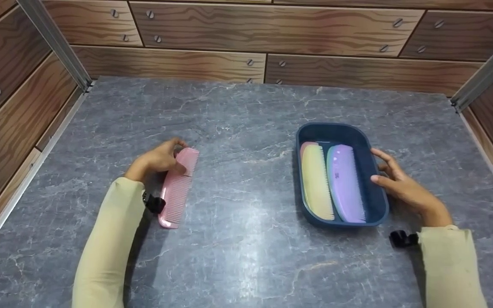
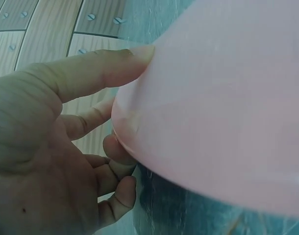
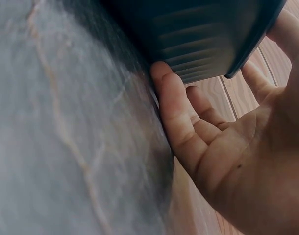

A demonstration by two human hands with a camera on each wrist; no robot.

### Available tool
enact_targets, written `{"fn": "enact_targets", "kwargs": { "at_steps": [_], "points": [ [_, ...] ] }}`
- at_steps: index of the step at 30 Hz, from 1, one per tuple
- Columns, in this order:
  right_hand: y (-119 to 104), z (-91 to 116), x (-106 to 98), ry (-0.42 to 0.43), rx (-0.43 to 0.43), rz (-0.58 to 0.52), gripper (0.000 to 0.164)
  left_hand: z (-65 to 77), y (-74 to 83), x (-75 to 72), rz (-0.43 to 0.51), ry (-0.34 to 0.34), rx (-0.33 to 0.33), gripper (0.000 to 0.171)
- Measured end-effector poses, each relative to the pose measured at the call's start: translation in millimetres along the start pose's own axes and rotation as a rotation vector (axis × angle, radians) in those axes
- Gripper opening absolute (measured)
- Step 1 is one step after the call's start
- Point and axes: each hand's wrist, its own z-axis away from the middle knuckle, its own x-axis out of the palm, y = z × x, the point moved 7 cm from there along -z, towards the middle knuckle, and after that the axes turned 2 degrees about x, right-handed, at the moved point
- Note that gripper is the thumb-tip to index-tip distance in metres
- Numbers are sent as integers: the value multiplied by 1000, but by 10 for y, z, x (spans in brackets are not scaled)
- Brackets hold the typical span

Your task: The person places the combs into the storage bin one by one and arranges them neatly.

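Observation:
On the left, my left hand pinches the upper end of a pink comb between thumb and fingers. In the left wrist view the comb fills much of the picture, the thumb on its face. Whether its lower end touches the table cannot be told. My right hand touches the right side of a dark blue box, thumb and forefinger at the rim, other fingers low along the outer wall. A yellow comb and a purple comb lie inside, with pink and teal edges showing under them.
The box stands on a grey marbled tabletop. Wood-patterned panels rise at the back and both sides, with metal corner posts. A small black wrist camera hangs beside the comb, another below the right hand.

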Motion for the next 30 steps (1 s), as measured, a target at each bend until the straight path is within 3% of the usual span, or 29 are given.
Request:
{"fn": "enact_targets", "kwargs": {
  "at_steps": [13,22,26,30],
  "points": [
    [-6,-8,-4,-3,-7,-16,66,24,86,36,-102,-31,-1,64],
    [16,-7,10,-20,19,-47,68,48,75,19,-30,-49,-3,62],
    [23,-7,18,-27,29,-59,69,69,127,-1,-43,-56,17,61],
    [21,-9,18,-25,30,-61,69,67,122,-8,-83,-78,-20,62]
  ]
}}
